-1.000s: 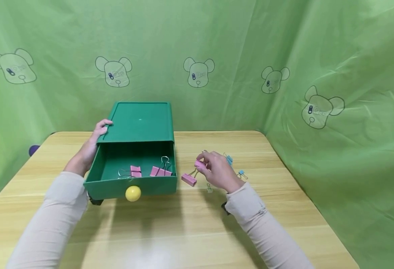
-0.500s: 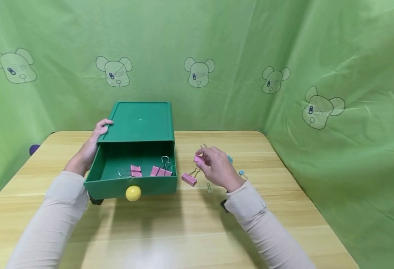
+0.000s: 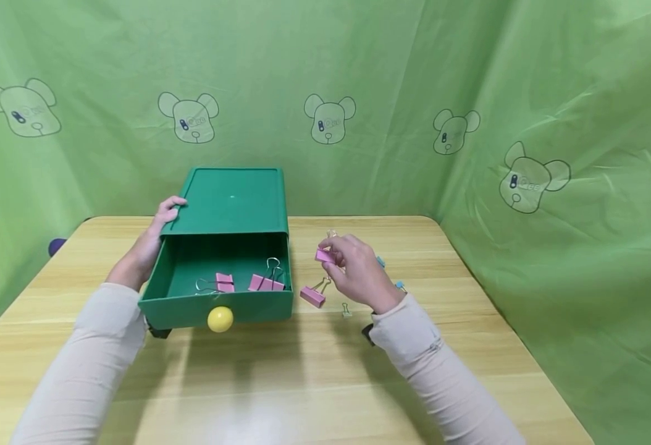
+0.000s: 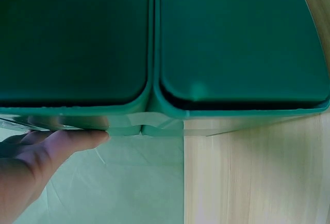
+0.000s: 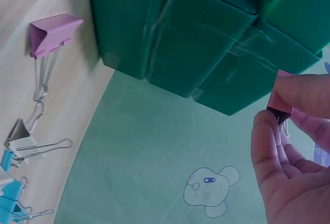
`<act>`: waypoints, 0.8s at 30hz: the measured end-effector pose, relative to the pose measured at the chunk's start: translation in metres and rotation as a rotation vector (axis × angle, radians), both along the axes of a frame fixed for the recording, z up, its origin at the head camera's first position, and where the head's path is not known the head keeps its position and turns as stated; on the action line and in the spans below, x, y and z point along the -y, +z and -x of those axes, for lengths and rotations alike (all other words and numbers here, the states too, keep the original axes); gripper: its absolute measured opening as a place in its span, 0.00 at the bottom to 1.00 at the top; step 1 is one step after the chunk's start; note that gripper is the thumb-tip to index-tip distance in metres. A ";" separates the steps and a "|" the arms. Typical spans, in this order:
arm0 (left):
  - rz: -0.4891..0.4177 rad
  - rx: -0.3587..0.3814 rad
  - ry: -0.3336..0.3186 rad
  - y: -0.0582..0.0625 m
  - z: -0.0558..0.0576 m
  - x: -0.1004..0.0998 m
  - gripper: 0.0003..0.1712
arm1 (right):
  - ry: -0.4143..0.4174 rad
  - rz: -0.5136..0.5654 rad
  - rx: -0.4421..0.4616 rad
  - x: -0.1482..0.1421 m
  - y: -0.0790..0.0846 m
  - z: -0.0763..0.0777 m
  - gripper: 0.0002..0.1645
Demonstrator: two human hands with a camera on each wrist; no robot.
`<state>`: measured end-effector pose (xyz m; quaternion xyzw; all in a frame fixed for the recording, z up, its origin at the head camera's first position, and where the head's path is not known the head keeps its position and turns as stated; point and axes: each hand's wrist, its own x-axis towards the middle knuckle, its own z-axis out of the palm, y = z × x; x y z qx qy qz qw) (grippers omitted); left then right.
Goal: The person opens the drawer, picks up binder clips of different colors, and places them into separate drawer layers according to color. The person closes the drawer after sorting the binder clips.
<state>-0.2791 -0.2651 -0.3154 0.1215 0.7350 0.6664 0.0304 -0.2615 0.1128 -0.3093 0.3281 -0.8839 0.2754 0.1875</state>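
Note:
My left hand [image 3: 150, 244] rests against the left side of a green drawer box [image 3: 236, 204], its fingertips at the top edge. In the left wrist view, that hand's extended fingers [image 4: 77, 140] lie along the box. The drawer [image 3: 175, 315] with a yellow knob [image 3: 220, 319] is pulled out. Inside lie two pink binder clips, one in the middle [image 3: 224, 283] and one at the right [image 3: 265, 283]. To the right of the drawer, my right hand [image 3: 356, 272] pinches a pink binder clip [image 3: 325, 255] between thumb and fingers, above the table.
Another pink binder clip [image 3: 312, 297] lies on the table beside the drawer. Near it is a small pale clip [image 3: 347, 311]. Blue clips [image 3: 400, 285] sit further right, partly behind the right hand. The right wrist view shows a white clip [image 5: 28, 144]. Green curtains surround the table.
My right hand has lifted the pinched pink binder clip and moved it slightly up and left, toward the drawer. The left hand and the drawer box have stayed put.

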 end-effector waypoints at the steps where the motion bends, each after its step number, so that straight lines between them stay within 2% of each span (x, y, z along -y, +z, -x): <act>1: 0.002 -0.001 0.001 0.000 0.000 0.000 0.16 | 0.005 0.002 -0.006 0.000 0.001 0.000 0.14; 13: 0.000 -0.008 -0.004 -0.002 0.002 0.001 0.16 | 0.017 0.010 -0.025 0.006 0.013 -0.002 0.15; 24: -0.005 -0.013 -0.001 -0.001 0.000 0.000 0.16 | 0.061 0.036 -0.044 0.011 0.022 -0.006 0.14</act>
